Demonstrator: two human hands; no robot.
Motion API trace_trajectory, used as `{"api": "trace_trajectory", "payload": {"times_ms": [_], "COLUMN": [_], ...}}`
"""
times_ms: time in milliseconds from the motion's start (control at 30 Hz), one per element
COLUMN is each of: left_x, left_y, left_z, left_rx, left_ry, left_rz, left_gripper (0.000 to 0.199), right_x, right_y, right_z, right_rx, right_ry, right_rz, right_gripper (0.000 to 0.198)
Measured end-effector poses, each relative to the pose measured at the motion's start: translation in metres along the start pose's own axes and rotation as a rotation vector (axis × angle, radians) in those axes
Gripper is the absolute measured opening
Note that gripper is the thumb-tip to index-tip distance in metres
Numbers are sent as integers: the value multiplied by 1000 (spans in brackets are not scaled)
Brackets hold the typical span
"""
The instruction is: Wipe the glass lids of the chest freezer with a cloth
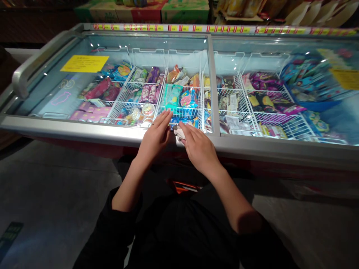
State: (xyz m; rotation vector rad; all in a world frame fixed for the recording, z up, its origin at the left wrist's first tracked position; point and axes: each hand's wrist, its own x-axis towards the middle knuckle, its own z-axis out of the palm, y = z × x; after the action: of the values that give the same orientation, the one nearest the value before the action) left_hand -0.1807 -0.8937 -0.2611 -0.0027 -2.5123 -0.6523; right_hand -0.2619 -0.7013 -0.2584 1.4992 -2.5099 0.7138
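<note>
My left hand (156, 134) lies on the front frame (112, 132) of a chest freezer, its fingers stretched forward, close together and holding nothing. Beside it, my right hand (200, 149) presses a crumpled whitish cloth (178, 133) against the same edge, under its bent fingers. Part of the cloth is hidden by that hand. Just beyond my fingertips is the sliding glass lid (117, 41). Beneath the glass, white wire baskets (185, 113) hold packaged ice creams, among them a teal bag (171, 96) and a blue packet (188, 99).
A grey handle (21, 80) rises at the freezer's left end. A yellow notice (84, 63) is stuck on the glass. Price labels (143, 27) line the back rim, with green and red boxes (185, 11) behind. Dark floor (61, 194) stretches in front.
</note>
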Motion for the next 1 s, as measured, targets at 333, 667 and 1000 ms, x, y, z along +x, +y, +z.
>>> {"api": "trace_trajectory", "payload": {"times_ms": [333,667,1000], "left_x": [-6,-5,-13], "left_y": [39,46,72], "left_z": [10,16,39], "left_rx": [43,90,152], "left_ry": [-76,-208,-79], "left_rz": [189,227,87], "left_gripper": [55,42,32], "right_x": [-11,-12,-7], "right_y": [27,54,52], "right_z": [-40,-32,-30], "right_rx": [287,-2,-117], "right_ry": [-33,14,-12], "right_rz": [27,99,79], "right_gripper": [87,52,52]}}
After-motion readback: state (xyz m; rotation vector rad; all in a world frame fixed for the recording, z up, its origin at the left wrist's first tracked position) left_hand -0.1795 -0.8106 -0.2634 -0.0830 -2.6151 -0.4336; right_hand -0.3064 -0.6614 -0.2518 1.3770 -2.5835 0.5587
